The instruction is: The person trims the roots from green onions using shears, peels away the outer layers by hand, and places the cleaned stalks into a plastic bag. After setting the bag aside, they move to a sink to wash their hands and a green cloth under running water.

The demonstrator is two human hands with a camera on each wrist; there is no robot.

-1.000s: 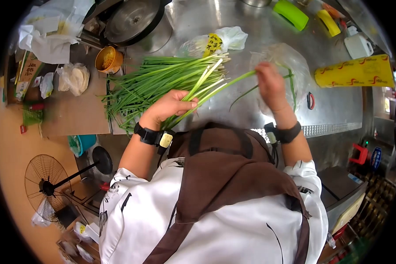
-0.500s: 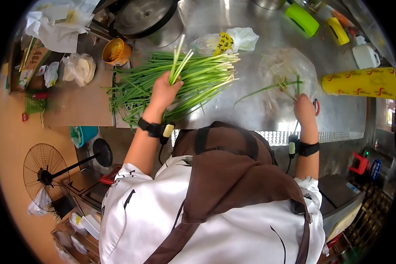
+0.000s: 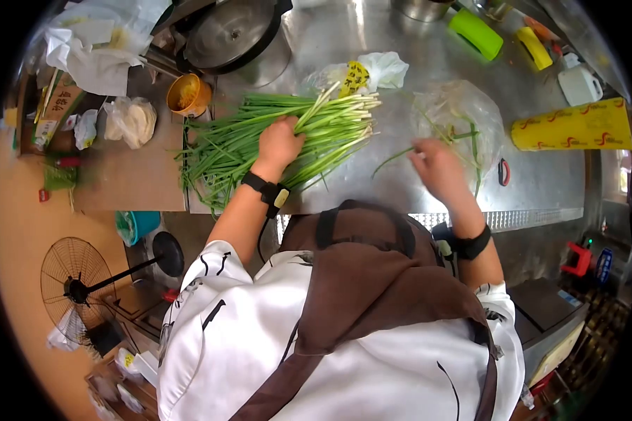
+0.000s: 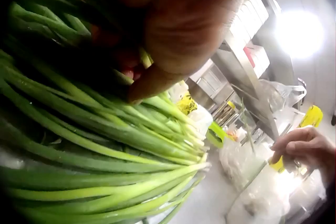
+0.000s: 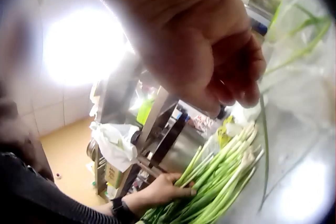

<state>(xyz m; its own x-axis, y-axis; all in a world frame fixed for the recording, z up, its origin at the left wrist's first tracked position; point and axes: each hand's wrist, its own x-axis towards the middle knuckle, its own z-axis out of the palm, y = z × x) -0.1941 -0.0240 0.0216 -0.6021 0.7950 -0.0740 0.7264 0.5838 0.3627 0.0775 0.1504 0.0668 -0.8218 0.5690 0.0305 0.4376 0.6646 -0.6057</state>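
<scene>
Both hands have shifted over the last half second: the left hand [image 3: 281,144] has come down onto the pile with its pale stalks tipped over to the right, and the right hand [image 3: 441,172] has swung back inward from the leaves. Nearest the person is the apron [image 3: 365,302], close against the edge of the bench [image 3: 390,189]. Just past that edge, the left hand's fingers are closed around a few stalks on top of the scallions [image 3: 344,126], which lie heaped left of the person's middle, white ends pointing right. The right hand's fingers are loosely bent, part open, with nothing in them. They're near the leaves [image 3: 463,135], long green strips lying over the clear bag [image 3: 483,104]; whether some are inside it I can't tell. One strip trails left onto bare metal, between that hand and the pile. Right of the bag lies a red ring [image 3: 504,172], and farther right the yellow roll [image 3: 572,126].

Beyond the white ends, the taped bundle [image 3: 354,78] sits very close, crowding that side. The orange tub [image 3: 195,110] stands past the leafy ends, with a bread bag [image 3: 131,123] to its left. Behind the tub, the pot [image 3: 263,62] blocks the back left under a dark-rimmed lid [image 3: 225,38]. Back right, I see a jug [image 3: 581,85], a yellow piece [image 3: 534,48] and a green piece [image 3: 476,35].
</scene>
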